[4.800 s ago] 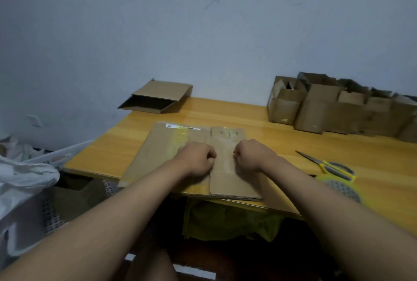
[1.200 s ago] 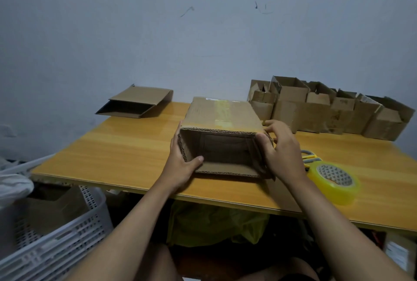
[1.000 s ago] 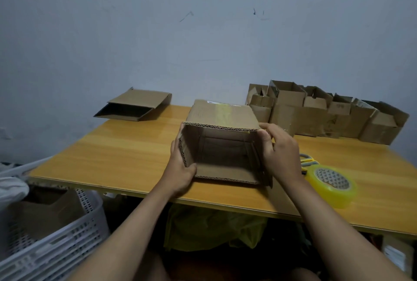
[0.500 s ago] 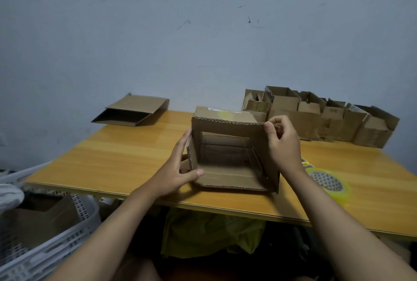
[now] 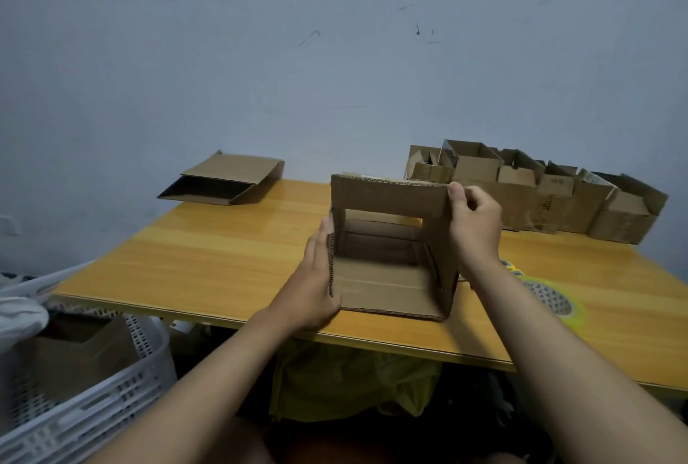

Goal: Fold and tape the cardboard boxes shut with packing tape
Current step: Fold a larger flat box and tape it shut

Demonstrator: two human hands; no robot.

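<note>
A brown cardboard box (image 5: 387, 281) lies on its side on the wooden table (image 5: 231, 262), its open end facing me. Its top flap hangs down partly over the opening. My left hand (image 5: 316, 281) presses flat with straight fingers against the box's left wall. My right hand (image 5: 474, 225) pinches the top right corner of the hanging flap between thumb and fingers. A roll of yellowish packing tape (image 5: 551, 299) lies on the table to the right, partly hidden behind my right forearm.
A row of several open cardboard boxes (image 5: 532, 195) stands at the back right against the wall. A flattened box (image 5: 223, 180) lies at the back left corner. A white plastic basket (image 5: 85, 400) holding cardboard sits on the floor at the left.
The box went from lying flat to opened out, then tipped more upright. Its top flap has folded down over the opening. My left hand has straightened against the left wall; my right stayed at the corner.
</note>
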